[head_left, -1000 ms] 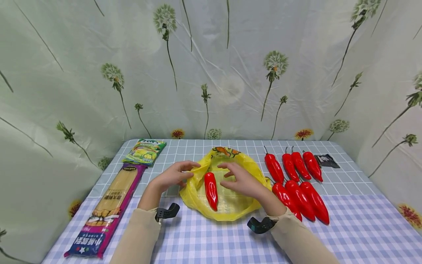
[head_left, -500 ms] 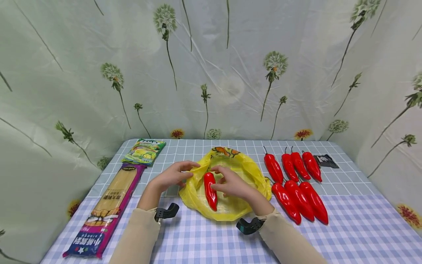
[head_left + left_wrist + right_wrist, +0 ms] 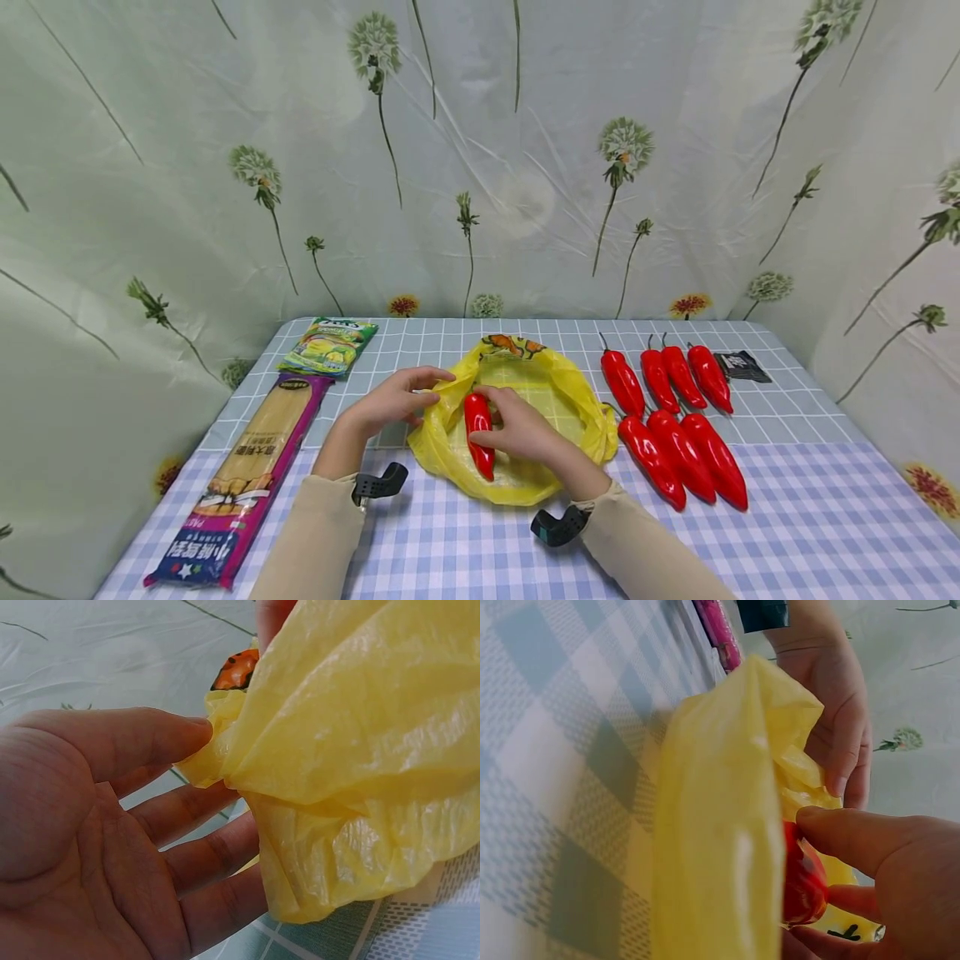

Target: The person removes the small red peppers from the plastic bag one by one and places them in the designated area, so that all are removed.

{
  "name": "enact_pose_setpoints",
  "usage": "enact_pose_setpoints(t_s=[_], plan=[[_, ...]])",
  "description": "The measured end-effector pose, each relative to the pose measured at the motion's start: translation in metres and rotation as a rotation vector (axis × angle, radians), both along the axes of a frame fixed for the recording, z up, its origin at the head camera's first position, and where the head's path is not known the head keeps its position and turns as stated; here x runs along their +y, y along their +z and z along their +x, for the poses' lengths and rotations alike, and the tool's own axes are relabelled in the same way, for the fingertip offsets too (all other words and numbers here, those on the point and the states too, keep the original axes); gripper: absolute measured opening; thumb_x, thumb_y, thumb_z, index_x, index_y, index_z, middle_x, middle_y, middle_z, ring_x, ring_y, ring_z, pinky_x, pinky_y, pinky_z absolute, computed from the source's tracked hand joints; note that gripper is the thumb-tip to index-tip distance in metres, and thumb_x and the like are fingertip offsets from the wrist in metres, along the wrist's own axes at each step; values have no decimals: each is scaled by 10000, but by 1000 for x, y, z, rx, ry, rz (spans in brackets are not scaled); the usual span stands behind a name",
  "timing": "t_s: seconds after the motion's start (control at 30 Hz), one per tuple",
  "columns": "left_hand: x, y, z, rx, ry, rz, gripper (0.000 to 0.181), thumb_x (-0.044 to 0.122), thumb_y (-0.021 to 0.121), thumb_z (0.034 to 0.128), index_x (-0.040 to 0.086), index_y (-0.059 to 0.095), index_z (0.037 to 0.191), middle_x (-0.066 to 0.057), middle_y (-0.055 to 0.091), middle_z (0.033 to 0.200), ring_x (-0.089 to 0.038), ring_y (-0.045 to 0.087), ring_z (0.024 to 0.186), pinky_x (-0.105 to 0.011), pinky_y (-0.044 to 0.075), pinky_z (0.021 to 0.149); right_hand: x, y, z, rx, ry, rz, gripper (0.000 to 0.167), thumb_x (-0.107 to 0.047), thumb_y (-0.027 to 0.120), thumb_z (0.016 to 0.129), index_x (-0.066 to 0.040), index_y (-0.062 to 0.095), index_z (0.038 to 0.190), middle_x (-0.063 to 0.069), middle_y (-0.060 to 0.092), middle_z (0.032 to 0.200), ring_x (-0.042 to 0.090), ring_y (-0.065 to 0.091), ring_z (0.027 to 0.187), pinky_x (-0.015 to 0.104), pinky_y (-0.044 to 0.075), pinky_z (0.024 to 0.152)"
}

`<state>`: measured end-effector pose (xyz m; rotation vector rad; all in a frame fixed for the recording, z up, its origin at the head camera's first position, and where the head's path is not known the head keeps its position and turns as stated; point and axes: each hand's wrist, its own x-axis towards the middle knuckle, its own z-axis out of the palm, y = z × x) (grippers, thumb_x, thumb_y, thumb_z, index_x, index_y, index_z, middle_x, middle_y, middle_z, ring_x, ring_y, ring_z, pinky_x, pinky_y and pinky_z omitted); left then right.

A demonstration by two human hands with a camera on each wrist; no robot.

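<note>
A yellow plastic bag [image 3: 566, 400] lies spread with its mouth gaping toward me. My left hand [image 3: 393, 400] is at its left rim. In the left wrist view the thumb [image 3: 180, 737] meets the bag's fold [image 3: 214, 761], and the other fingertips pass behind the plastic. Inside the bag is a glossy red chili pepper [image 3: 477, 414]. My right hand [image 3: 521, 427] reaches in and grips it, thumb on the near side and fingers at the far end. The right wrist view shows the pepper [image 3: 802, 881] between thumb and fingers, partly hidden by the bag's yellow wall [image 3: 720, 825].
Several red chili peppers [image 3: 686, 454] lie in two rows right of the bag. A small black packet [image 3: 742, 367] is behind them. At left lie a long noodle package [image 3: 247, 467] and a green packet [image 3: 330, 346]. A patterned curtain [image 3: 480, 167] stands behind the table.
My right hand has moved left and down over the pepper in the bag, its thumb and fingers closing round it. My left hand has stayed at the bag's rim.
</note>
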<state>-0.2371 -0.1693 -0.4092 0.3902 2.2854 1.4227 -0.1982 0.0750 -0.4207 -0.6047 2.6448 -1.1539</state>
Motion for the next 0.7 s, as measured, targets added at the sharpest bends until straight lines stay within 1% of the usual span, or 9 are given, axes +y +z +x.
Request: enact_pose_setpoints(t_s=[0.23,0.33,0.47,0.57,0.7], plan=[[1,1,0,3,6,-10,354,178,573,995,218,603,1345,-95,542,1443,-248,574,1088,-340,593,801,1,-1,0,1,2,3,707,-318,734,879,-163,425,1496,110,561,1297,227,612,1078,377,560,889],[1,0,-1,-3,6,-5,355,176,577,993,214,603,1345,-99,545,1442,-247,578,1081,-340,596,797,2,-1,0,10,14,8,696,-292,724,884,-184,423,1502,112,560,1295,220,603,1041,363,555,860],[0,0,-1,-3,5,-2,358,171,576,993,208,601,1349,-102,547,1438,-244,578,1078,-338,596,788,2,-2,0,33,20,23,564,-247,695,895,-208,524,1431,134,528,1334,230,586,1032,370,551,836],[0,0,-1,3,7,-3,356,167,570,995,210,602,1347,-102,551,1430,-248,575,1081,-342,593,782,2,-2,1,50,9,39,457,-230,679,901,-214,597,1350,152,501,1376,259,581,1076,403,557,859],[0,0,-1,5,3,-3,357,159,562,998,203,599,1351,-110,544,1439,-251,575,1112,-358,599,798,3,-2,1,49,-8,51,408,-229,680,900,-206,620,1303,149,510,1370,278,576,1098,438,556,882]])
